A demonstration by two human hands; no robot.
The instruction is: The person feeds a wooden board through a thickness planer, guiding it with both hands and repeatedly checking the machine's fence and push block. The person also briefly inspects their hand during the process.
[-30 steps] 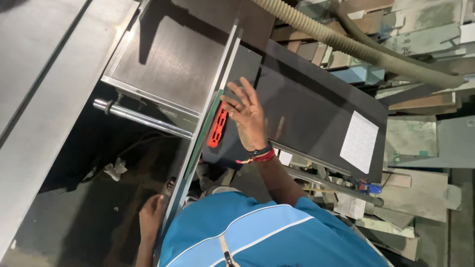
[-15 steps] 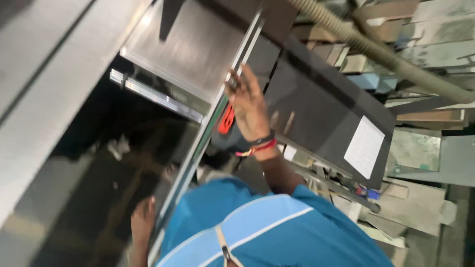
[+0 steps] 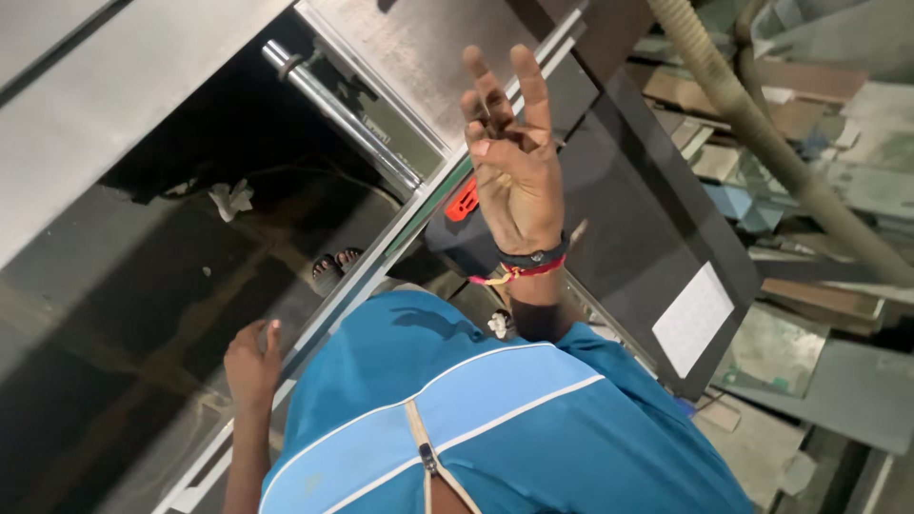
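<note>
The right hand point(image 3: 514, 181) has lifted off the dark panel point(image 3: 647, 219), its grip now spread and empty above it; the left hand point(image 3: 252, 362) rests loosely curled against the metal rail point(image 3: 352, 286).

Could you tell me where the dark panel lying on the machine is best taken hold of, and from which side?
Probably by its long near edge, from the person's side. The dark panel lies flat on the machine, a white label at one end. The right hand is lifted off it, fingers spread; the left hand rests on the metal rail.
</note>
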